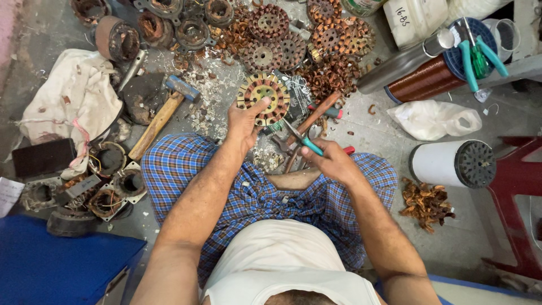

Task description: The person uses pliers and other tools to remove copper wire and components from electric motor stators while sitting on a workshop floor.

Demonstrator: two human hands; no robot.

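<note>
I sit on the floor in blue checked cloth. My left hand (245, 121) grips a round motor stator (263, 99) with copper windings, holding it upright by its lower left rim. My right hand (332, 161) is closed on a pair of teal-handled pliers (302, 139), whose jaws point up and left toward the stator's lower right edge. A wooden-handled tool (316, 118) lies on the floor just behind the pliers.
Several other stators (271, 22) and copper scrap (333, 73) lie ahead. A hammer (164, 113) and white cloth (73, 96) are left, motor housings (107, 192) lower left, a copper wire spool (429, 79), white plastic bag (435, 118), white cylinder (451, 164) and red stool (519, 186) right.
</note>
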